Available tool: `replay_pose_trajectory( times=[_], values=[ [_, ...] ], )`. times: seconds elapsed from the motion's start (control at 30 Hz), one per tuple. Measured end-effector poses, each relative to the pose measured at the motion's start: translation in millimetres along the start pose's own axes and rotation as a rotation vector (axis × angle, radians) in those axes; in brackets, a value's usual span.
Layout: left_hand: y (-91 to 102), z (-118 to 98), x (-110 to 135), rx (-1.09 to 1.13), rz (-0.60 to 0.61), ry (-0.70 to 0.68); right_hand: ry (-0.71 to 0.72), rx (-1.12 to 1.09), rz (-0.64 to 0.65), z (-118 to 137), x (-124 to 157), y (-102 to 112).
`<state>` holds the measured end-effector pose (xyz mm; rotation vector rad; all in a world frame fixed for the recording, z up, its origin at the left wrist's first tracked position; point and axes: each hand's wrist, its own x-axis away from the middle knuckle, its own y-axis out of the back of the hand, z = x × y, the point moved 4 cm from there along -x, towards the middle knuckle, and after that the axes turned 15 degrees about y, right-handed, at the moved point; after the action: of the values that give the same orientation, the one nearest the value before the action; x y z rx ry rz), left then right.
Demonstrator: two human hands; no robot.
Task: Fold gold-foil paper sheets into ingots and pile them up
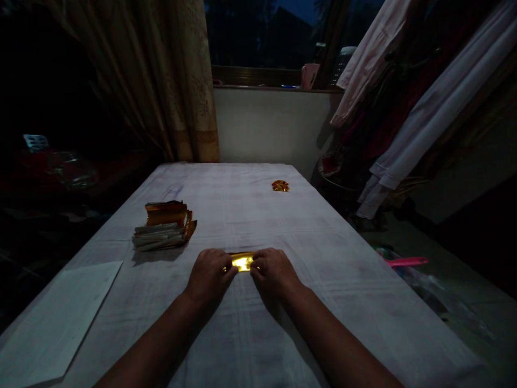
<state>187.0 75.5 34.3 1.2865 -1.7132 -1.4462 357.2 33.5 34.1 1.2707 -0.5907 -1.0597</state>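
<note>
Fingers (226, 260) of left hand (210, 274) and right hand (275, 271) grip opposite ends of gold paper (243, 262) mid-way across the counter (242, 215); one gold piece (280, 186) seemingly done, a stack (163, 236) apparently left.

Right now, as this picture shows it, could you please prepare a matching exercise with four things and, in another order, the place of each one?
1. gold strip
2. mug
3. stack
4. curtain

A. on the sill
B. on the table, left of both hands
C. left of the window
D. between the left hand and right hand

Pairs: 1-D, 2-A, 3-B, 4-C
</note>
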Motion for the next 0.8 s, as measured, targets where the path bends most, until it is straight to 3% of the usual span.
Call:
replay_pose_trajectory(
  times=[0.2, 0.3, 0.43, 0.67, 0.8],
  values=[
    [-11.6, 9, 8, 0.201, -0.043, 0.085, 0.127, -0.035, -0.081, 24, 2, -15],
    [-13.7, 10, 10, 0.257, -0.02, 0.099, 0.121, -0.058, -0.032, 35, 13, -32],
    [-14.5, 12, 10, 0.296, 0.025, 0.109, 0.085, -0.079, 0.043, 32, 28, -45],
    [-16.8, 17, 11, 0.292, 0.009, 0.095, -0.046, 0.013, 0.014, 11, 58, -37],
    [-13.0, 14, 10, 0.284, 0.005, 0.104, -0.071, 0.006, -0.037, 4, 60, -26]
  ],
)
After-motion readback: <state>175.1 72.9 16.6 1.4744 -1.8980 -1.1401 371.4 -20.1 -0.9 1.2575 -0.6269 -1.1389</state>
